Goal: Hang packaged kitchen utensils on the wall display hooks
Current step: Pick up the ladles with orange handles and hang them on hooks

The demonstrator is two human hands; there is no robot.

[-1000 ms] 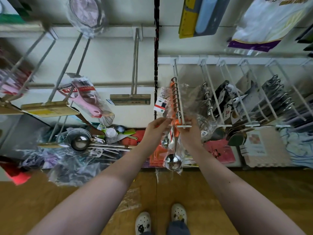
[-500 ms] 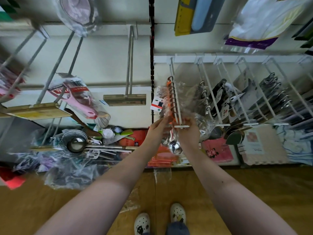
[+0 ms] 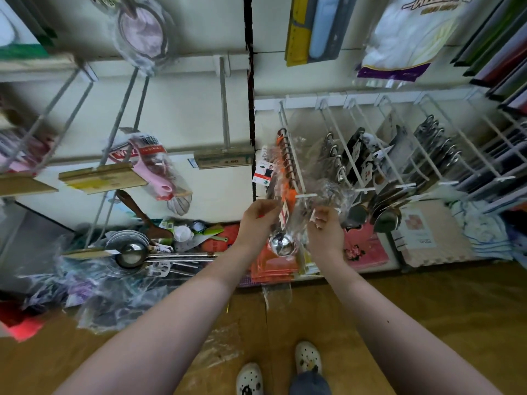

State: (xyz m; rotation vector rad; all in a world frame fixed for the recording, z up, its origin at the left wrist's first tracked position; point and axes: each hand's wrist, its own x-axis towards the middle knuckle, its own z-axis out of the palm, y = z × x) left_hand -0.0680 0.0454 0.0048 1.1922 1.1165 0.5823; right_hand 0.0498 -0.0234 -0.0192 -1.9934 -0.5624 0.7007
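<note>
Left hand (image 3: 256, 220) gripping packaged ladle (image 3: 282, 244), right hand (image 3: 325, 230) fingers pinching it too

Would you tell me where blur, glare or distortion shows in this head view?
Head view: wide-angle distortion splays the display hooks outward; the left edge and the bagged pink item are smeared; the left hand, right hand and packaged ladle read clearly, its wrap glinting.

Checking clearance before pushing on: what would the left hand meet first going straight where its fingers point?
Probably the orange-handled packs hanging on the white hook, right past the bagged ladle the left hand grips; depth is hard to judge.
</note>
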